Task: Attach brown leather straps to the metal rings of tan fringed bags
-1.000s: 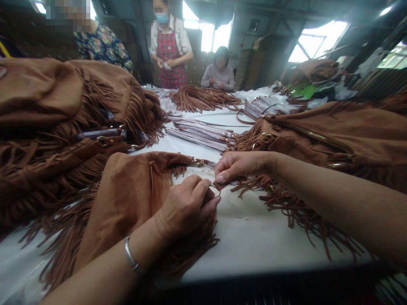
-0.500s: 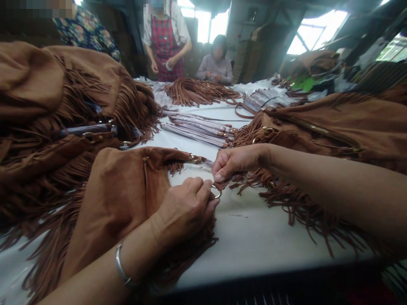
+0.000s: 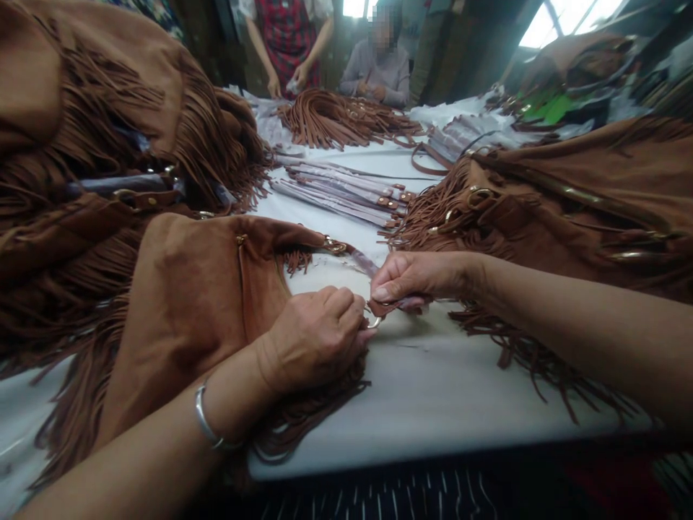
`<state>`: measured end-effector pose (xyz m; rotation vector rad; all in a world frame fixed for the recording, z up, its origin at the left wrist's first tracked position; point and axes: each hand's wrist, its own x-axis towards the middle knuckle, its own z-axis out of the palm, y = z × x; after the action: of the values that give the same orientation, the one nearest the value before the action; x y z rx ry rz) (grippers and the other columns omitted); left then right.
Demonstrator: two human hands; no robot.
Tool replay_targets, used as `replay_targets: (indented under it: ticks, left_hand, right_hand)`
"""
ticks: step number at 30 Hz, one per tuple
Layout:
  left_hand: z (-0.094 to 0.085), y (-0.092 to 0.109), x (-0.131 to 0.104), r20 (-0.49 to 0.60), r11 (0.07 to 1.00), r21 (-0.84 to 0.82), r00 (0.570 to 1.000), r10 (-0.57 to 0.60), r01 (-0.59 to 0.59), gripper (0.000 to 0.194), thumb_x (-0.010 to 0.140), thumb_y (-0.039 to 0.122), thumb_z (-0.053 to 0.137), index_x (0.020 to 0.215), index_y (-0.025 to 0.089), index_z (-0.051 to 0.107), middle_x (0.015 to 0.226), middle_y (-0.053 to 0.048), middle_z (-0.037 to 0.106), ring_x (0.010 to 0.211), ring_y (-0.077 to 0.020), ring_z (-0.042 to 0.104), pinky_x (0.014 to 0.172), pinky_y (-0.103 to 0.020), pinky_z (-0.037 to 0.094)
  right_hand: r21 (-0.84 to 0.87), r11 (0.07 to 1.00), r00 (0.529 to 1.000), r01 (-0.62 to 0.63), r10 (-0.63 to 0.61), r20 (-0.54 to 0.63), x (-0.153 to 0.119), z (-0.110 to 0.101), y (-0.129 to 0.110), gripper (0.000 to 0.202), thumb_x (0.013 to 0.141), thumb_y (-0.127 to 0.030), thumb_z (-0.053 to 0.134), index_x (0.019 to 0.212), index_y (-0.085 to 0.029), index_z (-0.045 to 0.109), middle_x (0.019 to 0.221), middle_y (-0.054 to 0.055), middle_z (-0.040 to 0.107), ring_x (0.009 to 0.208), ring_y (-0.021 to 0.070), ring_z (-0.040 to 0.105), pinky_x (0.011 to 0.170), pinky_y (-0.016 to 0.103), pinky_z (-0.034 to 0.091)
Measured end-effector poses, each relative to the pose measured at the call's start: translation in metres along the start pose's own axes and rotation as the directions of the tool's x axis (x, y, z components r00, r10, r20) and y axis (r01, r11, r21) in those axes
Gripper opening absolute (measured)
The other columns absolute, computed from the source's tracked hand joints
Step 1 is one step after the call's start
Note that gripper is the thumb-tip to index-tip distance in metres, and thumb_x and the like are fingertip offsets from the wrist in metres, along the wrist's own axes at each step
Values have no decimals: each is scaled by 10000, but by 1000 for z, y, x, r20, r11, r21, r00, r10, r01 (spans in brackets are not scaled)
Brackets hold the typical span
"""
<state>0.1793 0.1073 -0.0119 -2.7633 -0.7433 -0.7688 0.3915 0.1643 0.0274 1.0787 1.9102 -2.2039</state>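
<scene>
A brown suede fringed bag (image 3: 189,303) lies in front of me, its zipper showing and its fringe spilling over the white tabletop. At the bag's right end, the closed fingers of my left hand (image 3: 319,328) grip a metal ring (image 3: 374,321), which shows only in part. My right hand (image 3: 403,278) pinches the brown end of a bag strap (image 3: 382,308) against that ring. Plastic film covers part of this strap, which runs back to a metal clasp (image 3: 336,246) at the bag's far corner. Exactly how strap and ring join is hidden by my fingers.
Fringed bags (image 3: 124,108) are heaped at the left, and more bags (image 3: 585,195) lie at the right. Film-wrapped straps (image 3: 346,191) and a bundle of brown straps (image 3: 336,119) lie farther back. Two people (image 3: 289,43) are across the table (image 3: 460,390).
My view has tipped downward. My right hand sits slightly farther right, and more of the strap end shows between my hands. Both hands keep their hold.
</scene>
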Motion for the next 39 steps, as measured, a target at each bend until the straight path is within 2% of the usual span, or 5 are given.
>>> replay_targets:
  ticks: [15,26,32,36,39]
  left_hand:
    - [3,7,-2,-11,996,75,999,-44,45,273,900,370,410,865,140,552,728,-49,548,644,-174,520,519,-281,388]
    - [-4,41,5,299,982,135,940,-164,128,171,862,268,470,937,155,572,888,-84,577,824,-237,543,696,-356,435]
    - [-36,52,-24,330,922,136,861,-386,362,861,673,504,664,1354,113,310,1211,-158,522,1087,-313,470,919,-451,371]
    - [-60,46,-46,412,893,125,797,-442,431,406,706,367,661,1048,179,547,1012,-79,607,954,-260,532,841,-406,409]
    - [-65,42,-51,394,889,126,800,-453,441,74,835,221,493,819,178,552,807,-44,613,738,-187,551,695,-318,438]
  right_hand:
    - [-45,989,857,143,-147,-493,-15,72,36,400,840,-533,449,728,-150,487,475,-50,465,383,61,392,386,169,322]
    - [-739,670,936,-69,-213,-280,-40,43,7,287,793,-368,568,628,-135,597,506,-38,434,479,67,376,476,205,257]
    - [-877,469,944,-101,-233,-233,-63,57,16,262,855,-351,511,709,-180,644,604,-1,556,548,100,457,539,229,295]
    - [-888,458,849,-44,-451,-275,-66,61,25,278,850,-360,537,673,-182,656,596,14,600,589,131,520,732,293,378]
    - [-830,552,567,75,-708,-420,-56,61,34,250,841,-384,551,736,-185,661,721,47,644,724,185,571,821,348,394]
